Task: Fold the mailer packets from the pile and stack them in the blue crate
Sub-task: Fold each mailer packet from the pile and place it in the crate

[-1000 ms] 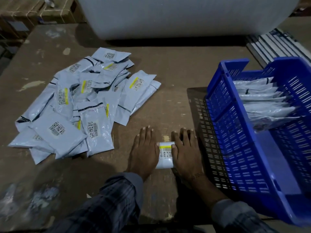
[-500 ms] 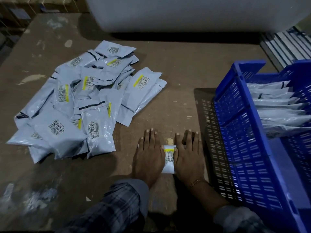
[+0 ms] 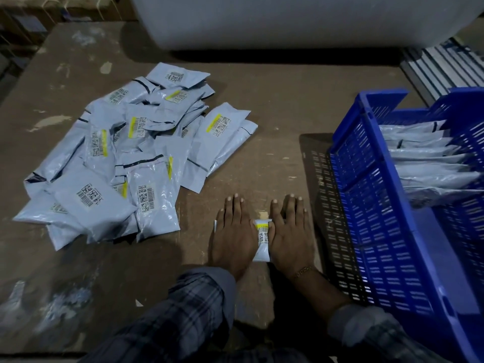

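The folded packet (image 3: pixel 262 239) lay flat on the table (image 3: pixel 275 121) just left of the blue crate (image 3: pixel 372 205), pinned under both hands so that only a narrow labelled strip showed between them and a small corner poked out past the left hand (image 3: pixel 233 231). That hand lay palm down with fingers straight and together, pressing the packet's left part. The right hand (image 3: pixel 292 234), nearest the crate, lay the same way on the packet's right part, flat and curling round nothing. Only 1 packet was under the hands. The loose pile (image 3: pixel 125 158) sat well left of the crate, overlapping too much to count. Inside the crate about 6 folded packets (image 3: pixel 429 163) were stacked against its far end
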Tool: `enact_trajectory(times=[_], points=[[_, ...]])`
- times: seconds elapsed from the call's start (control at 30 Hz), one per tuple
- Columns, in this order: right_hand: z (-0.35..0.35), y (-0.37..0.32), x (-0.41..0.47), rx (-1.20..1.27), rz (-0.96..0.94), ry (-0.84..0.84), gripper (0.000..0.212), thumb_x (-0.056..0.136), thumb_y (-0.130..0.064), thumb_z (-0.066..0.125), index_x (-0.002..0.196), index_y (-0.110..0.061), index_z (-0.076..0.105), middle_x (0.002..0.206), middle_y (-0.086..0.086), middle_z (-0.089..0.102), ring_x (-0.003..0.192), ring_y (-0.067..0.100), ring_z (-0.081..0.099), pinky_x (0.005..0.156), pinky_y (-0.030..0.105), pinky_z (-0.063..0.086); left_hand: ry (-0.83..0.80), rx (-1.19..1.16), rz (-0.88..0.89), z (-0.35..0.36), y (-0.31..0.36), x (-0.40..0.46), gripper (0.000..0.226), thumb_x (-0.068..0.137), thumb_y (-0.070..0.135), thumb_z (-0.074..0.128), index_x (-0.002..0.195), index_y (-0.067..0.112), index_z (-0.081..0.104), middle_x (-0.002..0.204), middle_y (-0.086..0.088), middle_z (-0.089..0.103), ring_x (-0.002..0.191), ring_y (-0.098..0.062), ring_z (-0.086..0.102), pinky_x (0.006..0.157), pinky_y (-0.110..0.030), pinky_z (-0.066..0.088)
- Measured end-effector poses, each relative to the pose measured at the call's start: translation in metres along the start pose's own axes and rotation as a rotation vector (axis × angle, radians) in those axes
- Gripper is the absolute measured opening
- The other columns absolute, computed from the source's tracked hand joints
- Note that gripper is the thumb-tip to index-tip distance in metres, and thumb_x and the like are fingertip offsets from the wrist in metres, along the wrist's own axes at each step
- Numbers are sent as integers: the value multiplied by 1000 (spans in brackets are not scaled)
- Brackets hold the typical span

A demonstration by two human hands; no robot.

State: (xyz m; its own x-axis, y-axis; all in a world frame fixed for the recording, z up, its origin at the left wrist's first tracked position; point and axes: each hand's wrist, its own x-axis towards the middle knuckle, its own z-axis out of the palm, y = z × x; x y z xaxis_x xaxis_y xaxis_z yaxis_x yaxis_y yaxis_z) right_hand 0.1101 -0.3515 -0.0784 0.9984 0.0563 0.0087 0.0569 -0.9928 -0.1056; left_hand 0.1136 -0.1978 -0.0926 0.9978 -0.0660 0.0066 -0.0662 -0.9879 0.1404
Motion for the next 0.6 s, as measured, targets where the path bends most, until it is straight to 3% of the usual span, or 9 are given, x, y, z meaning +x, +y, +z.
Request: enact_trajectory(times=[0.23,0.4,0.5,0.6], points=[[-1,13,-20,100,-85,38,58,109,-42,31,164,-27,27,172,19,5,160,39,-3,128,51,13,-1,-13,78,-3,-9,1,61,108,28,25,160,-3,36,168,-22,34,156,-36,33,121,-52,38],[-9,16,-20,152,-102,-2,58,110,-49,21,161,-27,35,172,16,14,158,42,6,126,51,9,-13,-14,85,-6,-9,0,62,108,30,24,160,-2,36,168,-21,34,157,-35,31,124,-52,35],[-8,8,-7,136,-15,-17,59,107,-48,26,160,-25,39,169,22,21,154,49,14,124,59,18,11,-9,90,-7,-8,-3,61,110,30,24,160,-3,34,169,-21,32,158,-35,28,125,-52,32],[-1,9,4,86,4,-61,62,103,-54,30,160,-29,37,169,22,20,154,49,14,123,62,19,25,25,120,-7,-7,-8,63,108,29,23,161,-4,31,170,-23,28,159,-37,25,127,-51,27]])
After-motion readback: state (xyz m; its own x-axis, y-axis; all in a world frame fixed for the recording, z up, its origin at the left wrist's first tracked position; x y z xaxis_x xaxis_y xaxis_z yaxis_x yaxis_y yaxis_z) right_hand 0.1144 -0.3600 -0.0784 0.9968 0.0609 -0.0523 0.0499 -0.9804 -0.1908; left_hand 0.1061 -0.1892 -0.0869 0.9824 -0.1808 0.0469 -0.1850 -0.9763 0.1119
